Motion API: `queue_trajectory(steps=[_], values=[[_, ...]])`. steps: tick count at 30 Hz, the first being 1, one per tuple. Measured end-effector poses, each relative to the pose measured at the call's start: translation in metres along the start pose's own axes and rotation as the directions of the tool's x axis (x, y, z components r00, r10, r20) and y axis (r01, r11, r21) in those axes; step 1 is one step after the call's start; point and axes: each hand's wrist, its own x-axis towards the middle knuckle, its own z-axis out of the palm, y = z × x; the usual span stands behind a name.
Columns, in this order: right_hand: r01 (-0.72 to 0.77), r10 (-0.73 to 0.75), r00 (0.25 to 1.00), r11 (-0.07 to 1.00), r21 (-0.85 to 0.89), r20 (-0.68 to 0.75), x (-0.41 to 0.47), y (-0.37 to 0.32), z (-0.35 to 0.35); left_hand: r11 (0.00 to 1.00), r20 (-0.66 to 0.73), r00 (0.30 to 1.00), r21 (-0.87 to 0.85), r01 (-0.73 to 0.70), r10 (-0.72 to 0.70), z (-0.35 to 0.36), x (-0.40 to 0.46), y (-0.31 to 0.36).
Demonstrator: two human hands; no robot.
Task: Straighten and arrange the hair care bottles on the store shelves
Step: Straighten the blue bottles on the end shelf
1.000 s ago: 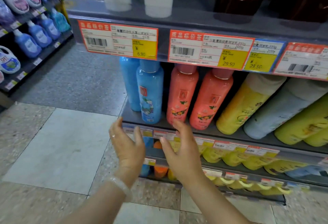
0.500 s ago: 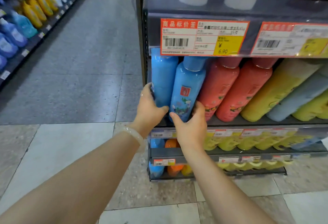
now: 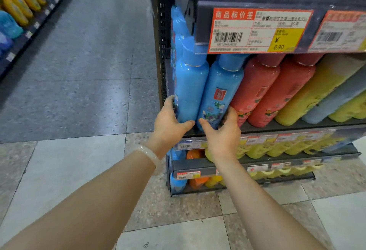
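Observation:
Two blue hair care bottles stand at the left end of the shelf (image 3: 297, 126). My left hand (image 3: 170, 123) grips the base of the left blue bottle (image 3: 190, 89), whose label is turned to the left side. My right hand (image 3: 221, 131) grips the base of the right blue bottle (image 3: 219, 95), whose flowered label faces front. To their right stand two red bottles (image 3: 257, 89), then yellow bottles (image 3: 316, 91) and a pale blue one (image 3: 336, 103). More blue bottles stand behind the left one.
A price tag strip (image 3: 257, 30) hangs from the shelf above, just over the bottle caps. Lower shelves (image 3: 257, 162) hold blue, orange and yellow bottles. The upright shelf post (image 3: 161, 51) borders the left end. An aisle floor and another stocked shelf (image 3: 17, 12) lie to the left.
Both hands rose from below the shelf and closed on the bases of the two blue bottles. My view has come closer and shifted left.

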Motion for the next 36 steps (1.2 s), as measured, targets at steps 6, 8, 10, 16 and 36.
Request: queue_trajectory(steps=[6, 8, 10, 16, 36], values=[[0.008, -0.008, 1.000, 1.000, -0.006, 0.004, 0.002, 0.001, 0.002, 1.000, -0.003, 1.000, -0.010, 0.010, -0.010, 0.001, -0.003, 0.002], [0.004, -0.004, 1.000, 1.000, 0.002, 0.004, 0.003, 0.001, 0.003, 1.000, -0.006, 1.000, 0.001, 0.010, -0.010, 0.001, -0.004, 0.004], [0.001, -0.001, 1.000, 1.000, 0.009, -0.008, 0.002, 0.001, 0.005, 1.000, -0.011, 1.000, 0.007, 0.014, -0.014, 0.001, -0.005, 0.004], [-0.006, 0.007, 1.000, 0.999, 0.038, -0.028, 0.001, 0.000, 0.006, 0.998, -0.013, 0.999, -0.050, 0.036, -0.036, 0.003, -0.007, 0.000], [-0.020, 0.021, 0.996, 1.000, 0.011, -0.091, 0.000, 0.001, 0.013, 0.994, 0.076, 0.994, -0.068, 0.080, -0.075, -0.003, -0.010, -0.005]])
